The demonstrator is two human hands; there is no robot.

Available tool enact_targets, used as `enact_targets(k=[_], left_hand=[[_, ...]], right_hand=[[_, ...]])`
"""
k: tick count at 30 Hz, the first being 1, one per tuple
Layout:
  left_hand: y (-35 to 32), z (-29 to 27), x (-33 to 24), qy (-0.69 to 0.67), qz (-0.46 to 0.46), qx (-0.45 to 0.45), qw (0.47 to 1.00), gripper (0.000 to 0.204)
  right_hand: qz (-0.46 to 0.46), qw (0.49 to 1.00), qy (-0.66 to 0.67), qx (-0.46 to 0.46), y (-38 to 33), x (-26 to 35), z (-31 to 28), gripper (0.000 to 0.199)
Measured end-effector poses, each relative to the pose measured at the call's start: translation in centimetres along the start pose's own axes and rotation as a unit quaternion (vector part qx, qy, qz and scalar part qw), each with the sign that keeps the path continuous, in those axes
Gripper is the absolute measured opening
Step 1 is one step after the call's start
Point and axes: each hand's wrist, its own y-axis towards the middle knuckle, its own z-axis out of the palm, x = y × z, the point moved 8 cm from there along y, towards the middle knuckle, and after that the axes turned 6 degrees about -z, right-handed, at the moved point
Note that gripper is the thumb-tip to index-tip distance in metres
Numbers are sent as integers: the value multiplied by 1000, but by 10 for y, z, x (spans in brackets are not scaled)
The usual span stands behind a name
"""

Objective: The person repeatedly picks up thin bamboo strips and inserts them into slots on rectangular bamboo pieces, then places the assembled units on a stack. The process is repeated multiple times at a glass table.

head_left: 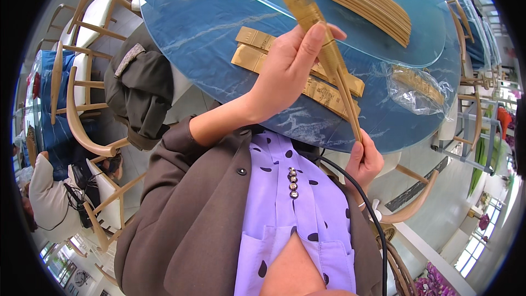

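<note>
My left hand (282, 74) is closed around a gold paper chopstick sleeve (296, 0), held at a slant above the table. A pair of wooden chopsticks (346, 101) sticks out of the sleeve's lower end. Their bottom tips are pinched by my right hand (366, 160), near the table's front edge. Beneath my left hand, several flat gold sleeves (249, 59) lie on the blue table. How far the chopsticks reach inside the held sleeve is hidden.
A fan of loose wooden chopsticks (361, 3) rests on the raised glass turntable (433, 38). To the right lies a clear plastic bag (419, 90) with gold sleeves inside. A dark coat (139, 82) hangs over a chair at left. A black cable (361, 192) runs beside my right arm.
</note>
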Motion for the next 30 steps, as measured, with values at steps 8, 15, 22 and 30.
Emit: enact_targets(k=[8, 15, 22, 30], left_hand=[[19, 23, -5, 139, 60, -12, 988, 38], [8, 3, 35, 183, -49, 3, 982, 42], [2, -14, 46, 89, -68, -19, 994, 40], [10, -47, 28, 81, -54, -90, 991, 41]], right_hand=[[9, 998, 2, -55, 2, 1, 16, 31], [1, 998, -61, -10, 15, 12, 33, 31], [-25, 1000, 11, 4, 31, 21, 45, 34], [-77, 996, 31, -32, 18, 18, 37, 30]])
